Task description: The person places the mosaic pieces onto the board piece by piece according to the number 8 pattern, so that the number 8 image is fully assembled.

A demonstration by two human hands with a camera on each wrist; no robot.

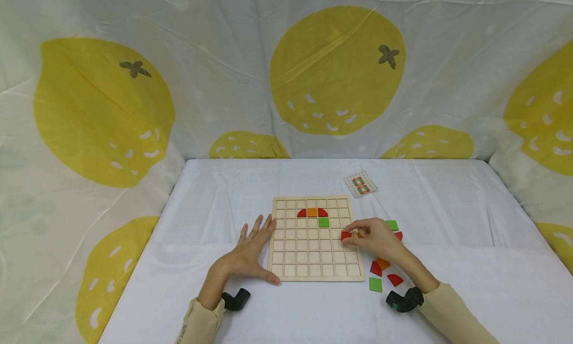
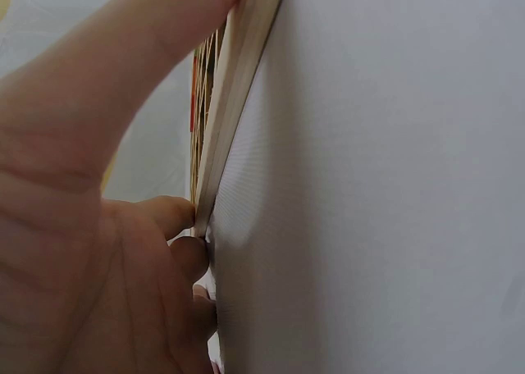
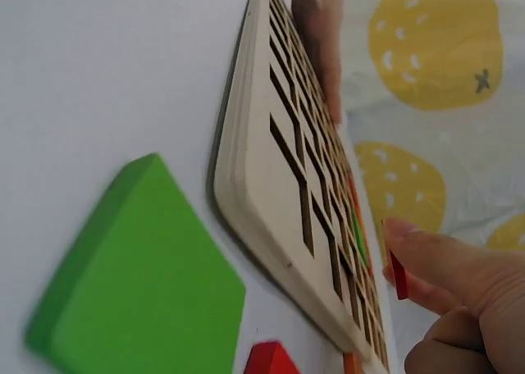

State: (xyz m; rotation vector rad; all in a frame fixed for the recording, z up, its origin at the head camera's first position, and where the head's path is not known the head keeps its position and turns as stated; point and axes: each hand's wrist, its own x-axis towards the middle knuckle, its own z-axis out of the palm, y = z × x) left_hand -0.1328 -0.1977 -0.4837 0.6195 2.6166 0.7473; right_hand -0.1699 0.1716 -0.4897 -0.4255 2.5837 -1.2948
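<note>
On the table (image 1: 313,311), the wooden grid board (image 1: 302,245) is holding four placed pieces (image 1: 312,212) in its far rows; the pattern card (image 1: 360,185) beyond is showing more, so much is seemingly remaining. Loose pieces (image 1: 375,285) are lying to the right. The left hand (image 1: 248,257) is spreading wide, touching the left edge; the right hand (image 1: 375,237) is pinching a red piece (image 1: 346,235) above the right side.

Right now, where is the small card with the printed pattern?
In the head view, the card lies on the white cloth, just beyond the far right corner of the wooden grid board, past the right hand.
</note>
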